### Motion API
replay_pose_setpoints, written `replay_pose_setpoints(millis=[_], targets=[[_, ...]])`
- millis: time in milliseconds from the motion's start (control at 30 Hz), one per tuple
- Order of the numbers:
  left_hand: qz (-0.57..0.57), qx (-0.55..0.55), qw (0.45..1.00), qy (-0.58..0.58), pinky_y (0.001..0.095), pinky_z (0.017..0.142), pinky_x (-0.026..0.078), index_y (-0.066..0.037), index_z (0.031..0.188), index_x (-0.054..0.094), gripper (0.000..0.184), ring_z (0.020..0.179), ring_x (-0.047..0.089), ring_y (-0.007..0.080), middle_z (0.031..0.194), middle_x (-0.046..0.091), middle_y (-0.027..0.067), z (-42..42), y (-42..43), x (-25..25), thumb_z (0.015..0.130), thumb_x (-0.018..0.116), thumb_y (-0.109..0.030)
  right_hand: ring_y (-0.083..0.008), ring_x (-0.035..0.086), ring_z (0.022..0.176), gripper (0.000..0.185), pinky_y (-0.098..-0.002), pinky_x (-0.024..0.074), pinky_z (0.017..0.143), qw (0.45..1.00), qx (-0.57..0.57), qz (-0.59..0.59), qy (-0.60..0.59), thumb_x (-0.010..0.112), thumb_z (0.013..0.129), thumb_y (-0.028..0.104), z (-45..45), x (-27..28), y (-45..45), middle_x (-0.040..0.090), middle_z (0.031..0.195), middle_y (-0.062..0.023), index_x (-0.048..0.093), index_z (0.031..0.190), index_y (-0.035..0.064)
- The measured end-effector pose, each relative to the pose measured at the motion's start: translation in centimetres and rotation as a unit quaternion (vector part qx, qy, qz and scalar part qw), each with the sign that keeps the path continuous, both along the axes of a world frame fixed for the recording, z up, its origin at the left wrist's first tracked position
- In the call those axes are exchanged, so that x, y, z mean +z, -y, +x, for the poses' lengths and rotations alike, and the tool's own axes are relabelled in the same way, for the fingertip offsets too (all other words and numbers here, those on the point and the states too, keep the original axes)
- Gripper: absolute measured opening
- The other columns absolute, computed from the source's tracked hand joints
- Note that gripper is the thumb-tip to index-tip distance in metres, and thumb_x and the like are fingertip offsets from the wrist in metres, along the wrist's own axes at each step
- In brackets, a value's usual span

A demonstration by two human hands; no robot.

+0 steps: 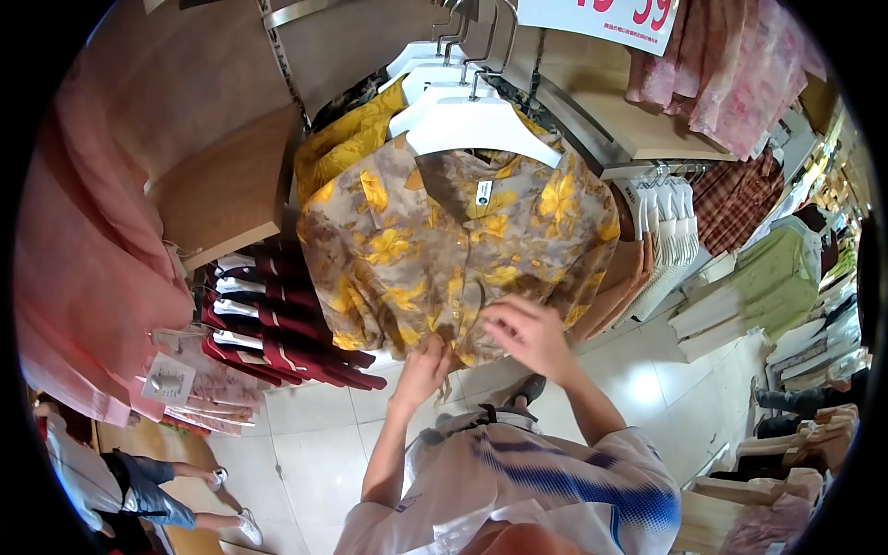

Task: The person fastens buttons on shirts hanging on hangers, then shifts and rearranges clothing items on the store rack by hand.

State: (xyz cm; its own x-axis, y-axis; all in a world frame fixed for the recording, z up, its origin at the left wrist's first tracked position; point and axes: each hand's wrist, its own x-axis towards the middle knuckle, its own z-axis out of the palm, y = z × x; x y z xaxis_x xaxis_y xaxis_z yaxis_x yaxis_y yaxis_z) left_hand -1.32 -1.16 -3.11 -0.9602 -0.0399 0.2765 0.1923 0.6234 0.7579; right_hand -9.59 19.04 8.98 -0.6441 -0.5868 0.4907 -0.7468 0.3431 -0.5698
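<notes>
A grey-brown blouse with yellow flowers hangs on a white hanger, the frontmost of several on the rack. My left hand is at the blouse's lower front edge, its fingers closed on the hem near the button line. Just to the right, my right hand is over the lower front of the blouse, fingers apart and slightly curled, with nothing seen in them. A small white label shows inside the collar.
Wooden shelf ends flank the rack. Dark red garments hang at lower left, a pink garment at far left. White hangers and a green garment are to the right. A person stands at lower left.
</notes>
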Motion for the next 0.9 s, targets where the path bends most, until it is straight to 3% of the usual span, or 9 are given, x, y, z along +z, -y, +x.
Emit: replay_pose_setpoints(millis=[33,100,167,267,400,467,800,867,900], targets=[[-0.015,-0.01,1.0,-0.02,0.0452,0.068,0.048,0.004,0.095,0.053,0.014,0.082,0.06,0.0432,0.091,0.058,0.0226,-0.2,-0.1,-0.7,0.09,0.061,-0.007,-0.0196,0.066,0.078,0.015,-0.0274,0.053,0.062,0.998,-0.049,-0.024,0.026,0.072,0.081,0.01,-0.4,0.9,-0.7,0.067,0.093,-0.0069,0.068,0.095,0.0062],[-0.045,-0.02,0.998,-0.024,0.0452,0.068,0.049,0.003,0.096,0.051,0.018,0.082,0.06,0.043,0.097,0.057,0.0211,-0.5,-0.1,-1.9,0.091,0.062,-0.01,-0.0273,0.064,0.088,0.026,-0.0358,0.0524,0.076,0.968,-0.123,-0.106,-0.192,0.074,0.08,0.014,-2.4,2.5,-2.3,0.064,0.105,-0.0116,0.067,0.105,0.008],[-0.051,-0.028,0.998,-0.006,0.0455,0.068,0.049,0.003,0.098,0.051,0.02,0.083,0.06,0.0431,0.099,0.056,0.0205,-0.4,-0.3,-2.4,0.091,0.062,-0.012,-0.0322,0.06,0.097,0.043,-0.0399,0.0497,0.083,0.925,-0.221,-0.133,-0.279,0.076,0.078,0.013,-4.9,3.9,-3.8,0.06,0.114,-0.014,0.061,0.118,0.0086],[-0.067,-0.046,0.997,0.018,0.0462,0.069,0.049,0.002,0.101,0.049,0.023,0.084,0.06,0.0431,0.103,0.055,0.0198,0.0,-0.3,-3.5,0.091,0.063,-0.014,-0.0351,0.059,0.1,0.053,-0.0412,0.0491,0.083,0.905,-0.258,-0.051,-0.334,0.075,0.078,0.017,-6.9,8.6,-4.9,0.058,0.118,-0.0163,0.054,0.126,0.0073],[-0.065,-0.078,0.991,0.086,0.0484,0.074,0.048,0.0,0.103,0.049,0.025,0.091,0.059,0.0428,0.106,0.055,0.0202,0.4,0.3,-4.0,0.093,0.06,-0.02,-0.0443,0.057,0.1,0.05,-0.0408,0.048,0.085,0.97,-0.182,-0.004,-0.158,0.071,0.079,0.012,-10.7,8.5,-6.2,0.06,0.112,-0.023,0.053,0.123,0.0002],[-0.05,-0.088,0.982,0.16,0.0493,0.081,0.046,0.0,0.1,0.05,0.024,0.098,0.058,0.043,0.107,0.056,0.0195,1.0,0.4,-3.1,0.094,0.059,-0.022,-0.0442,0.058,0.098,0.048,-0.0407,0.048,0.084,0.973,-0.166,-0.015,-0.159,0.071,0.078,0.01,-12.1,7.2,-6.5,0.061,0.108,-0.0232,0.053,0.121,-0.0006],[-0.013,-0.117,0.981,0.155,0.0464,0.08,0.047,0.0,0.1,0.054,0.024,0.094,0.06,0.0418,0.099,0.061,0.0211,0.9,1.2,-3.6,0.095,0.056,-0.024,-0.0443,0.057,0.078,0.033,-0.0384,0.0482,0.067,0.965,-0.175,-0.113,-0.157,0.064,0.071,0.001,-11.1,9.2,-5.4,0.06,0.084,-0.0255,0.058,0.103,-0.0023],[-0.014,-0.137,0.988,0.07,0.0395,0.064,0.047,0.003,0.096,0.054,0.023,0.068,0.061,0.0299,0.09,0.059,0.0153,0.7,1.2,-3.9,0.096,0.059,-0.019,-0.0443,0.057,0.077,0.033,-0.0379,0.0483,0.067,0.963,-0.198,-0.12,-0.135,0.063,0.071,0.0,-10.4,9.2,-5.6,0.06,0.084,-0.0256,0.059,0.104,-0.0026],[-0.015,-0.141,0.987,0.07,0.0395,0.064,0.047,0.003,0.096,0.054,0.023,0.068,0.061,0.0299,0.09,0.059,0.0153,0.6,1.1,-3.8,0.096,0.059,-0.019,-0.0437,0.057,0.077,0.036,-0.0378,0.0482,0.067,0.963,-0.21,-0.125,-0.116,0.064,0.071,0.0,-10.1,8.9,-6.0,0.06,0.084,-0.0256,0.06,0.107,-0.0025]])
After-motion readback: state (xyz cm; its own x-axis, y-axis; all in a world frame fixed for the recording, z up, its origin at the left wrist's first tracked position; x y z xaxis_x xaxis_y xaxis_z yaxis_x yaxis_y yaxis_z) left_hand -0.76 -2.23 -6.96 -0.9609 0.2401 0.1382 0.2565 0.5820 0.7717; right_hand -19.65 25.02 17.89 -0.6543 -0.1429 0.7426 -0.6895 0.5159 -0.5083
